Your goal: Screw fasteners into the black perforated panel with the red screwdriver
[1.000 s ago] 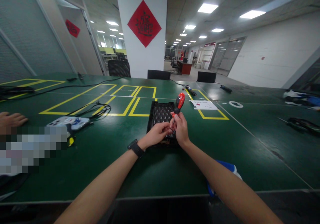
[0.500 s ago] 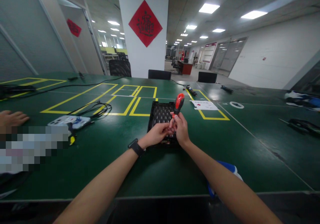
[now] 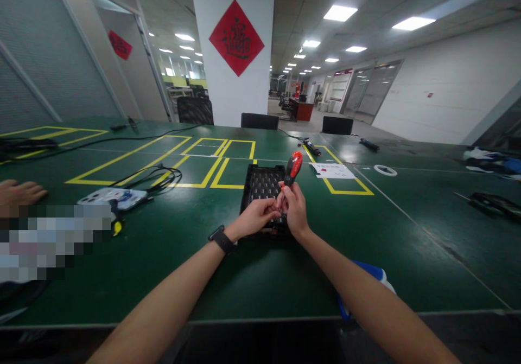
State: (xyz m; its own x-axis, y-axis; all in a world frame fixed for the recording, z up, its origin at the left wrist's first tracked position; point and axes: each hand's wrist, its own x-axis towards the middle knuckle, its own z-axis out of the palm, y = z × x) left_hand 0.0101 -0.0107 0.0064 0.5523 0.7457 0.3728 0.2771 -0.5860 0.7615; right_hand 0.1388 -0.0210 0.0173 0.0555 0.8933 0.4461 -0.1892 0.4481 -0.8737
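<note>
My right hand (image 3: 296,208) is closed around a screwdriver (image 3: 293,167) with a red and black handle. The handle points up and leans slightly right, and its shaft runs down between my fingers. At the shaft's lower end, my left hand (image 3: 260,216) is pinched, its fingertips meeting those of the right; whatever sits between them is too small to make out. Under both hands lies an open black case (image 3: 254,182) with rows of small metallic pieces, probably screwdriver bits. Its near part is partly covered by my hands. A dark watch (image 3: 222,240) is on my left wrist.
Another person's hand (image 3: 22,193) rests at the left, near a phone-like white item (image 3: 113,197) and a coiled black cable (image 3: 166,177). A paper sheet (image 3: 332,171) and a white tape ring (image 3: 385,171) lie right. Something blue and white (image 3: 370,272) is by my right forearm.
The screwdriver's handle has tilted a little further to the right. My hands stay at nearly the same place over the case.
</note>
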